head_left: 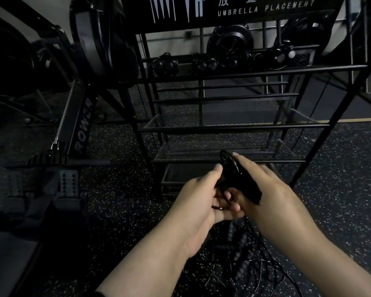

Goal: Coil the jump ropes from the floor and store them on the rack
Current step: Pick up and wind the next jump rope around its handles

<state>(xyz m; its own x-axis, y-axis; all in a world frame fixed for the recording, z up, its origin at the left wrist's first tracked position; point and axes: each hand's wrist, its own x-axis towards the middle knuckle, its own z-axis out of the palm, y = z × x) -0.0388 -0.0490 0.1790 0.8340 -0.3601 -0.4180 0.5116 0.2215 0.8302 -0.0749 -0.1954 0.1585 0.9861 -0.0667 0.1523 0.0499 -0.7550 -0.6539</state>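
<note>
In front of the black rack [240,127], the left hand [198,202] and right hand [268,189] meet close together, both curled around a coiled jump rope [231,168], its dark loops bunched between the fingers. Below the wrists, more jump ropes [244,264] lie tangled on the speckled floor [341,189]. Beyond the hands, coiled ropes [201,64] rest on the rack's upper bar.

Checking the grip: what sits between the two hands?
In the head view, a coiled black jump rope sits between the left hand and right hand.
</note>
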